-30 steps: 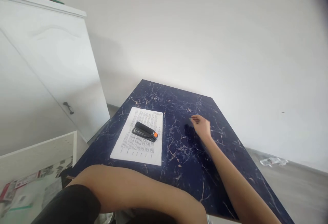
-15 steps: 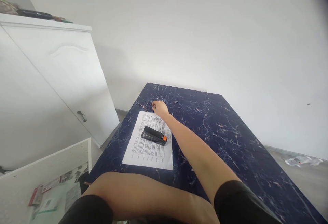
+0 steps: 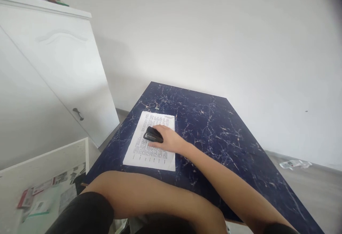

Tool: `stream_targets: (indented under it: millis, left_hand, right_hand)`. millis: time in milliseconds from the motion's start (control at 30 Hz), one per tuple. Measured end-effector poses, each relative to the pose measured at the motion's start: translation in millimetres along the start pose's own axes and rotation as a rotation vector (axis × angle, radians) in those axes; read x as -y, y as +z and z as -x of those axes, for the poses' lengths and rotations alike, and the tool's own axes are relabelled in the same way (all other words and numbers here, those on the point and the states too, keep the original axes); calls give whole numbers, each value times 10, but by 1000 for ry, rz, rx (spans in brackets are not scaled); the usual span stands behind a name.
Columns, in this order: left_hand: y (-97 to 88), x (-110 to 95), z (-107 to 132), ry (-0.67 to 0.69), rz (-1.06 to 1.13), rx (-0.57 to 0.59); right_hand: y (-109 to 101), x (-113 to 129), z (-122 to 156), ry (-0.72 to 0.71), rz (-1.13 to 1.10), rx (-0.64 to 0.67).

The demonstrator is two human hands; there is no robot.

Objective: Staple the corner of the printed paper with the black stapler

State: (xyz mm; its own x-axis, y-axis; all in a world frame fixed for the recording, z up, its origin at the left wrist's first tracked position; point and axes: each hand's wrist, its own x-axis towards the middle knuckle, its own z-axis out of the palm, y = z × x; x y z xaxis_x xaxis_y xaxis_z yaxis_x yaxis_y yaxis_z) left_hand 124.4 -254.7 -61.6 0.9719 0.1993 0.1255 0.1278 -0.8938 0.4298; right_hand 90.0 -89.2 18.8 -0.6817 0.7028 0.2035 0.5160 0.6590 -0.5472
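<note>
Blue table (image 3: 205,120) stands by white wall (image 3: 200,41), right hand (image 3: 171,140) gripping stapler (image 3: 153,135), left hand unseen.

Black on white on marbled blue.
In the right hand (image 3: 169,140) I see a black stapler (image 3: 153,135); beneath it, a white sheet (image 3: 144,158) printed in dark rows; around it, a dark-blue tabletop (image 3: 203,120) veined pale and coppery. Beyond the hand, the wall (image 3: 200,41) looks pale grey-white; off to its left, a white cabinet (image 3: 66,62) with a dark handle (image 3: 77,113).
</note>
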Motion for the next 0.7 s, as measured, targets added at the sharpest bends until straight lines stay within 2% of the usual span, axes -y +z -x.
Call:
stream_targets:
  millis: [67,133,267,300,367,467,567,633,667,700]
  left_hand:
    - [15,2,20,33,23,13]
    - [-17,37,26,136,73,52]
    - [-230,113,23,573,153,298]
    - [-301,120,28,631,134,257]
    - [-452,128,43,614,64,22]
    - [-727,190,58,462,-19,-397]
    - [-1139,422,90,261,-44,-866]
    - [-1475,693,172,-27,-18,-1141]
    - [-1637,855,240,-202,-6,-1236]
    - [-1779,1026,325,-416,-31,-1269]
  right_hand:
    - [88,17,80,59,72,3]
    - [117,-23,141,113,109,-25]
    - [-35,-196,381,187,114,-95]
    - [-109,-249,471,207,111,-111]
    - [-279,-369,663,248,101,-149]
    - [-517,-570,913,283,60,-193]
    - [-645,-746,1060,293,14,-228]
    - [-684,-817,1110,308,12,-265]
    - [-708,-838,1131,313,13,-289]
    - [-744,-852,1154,315,11,-322]
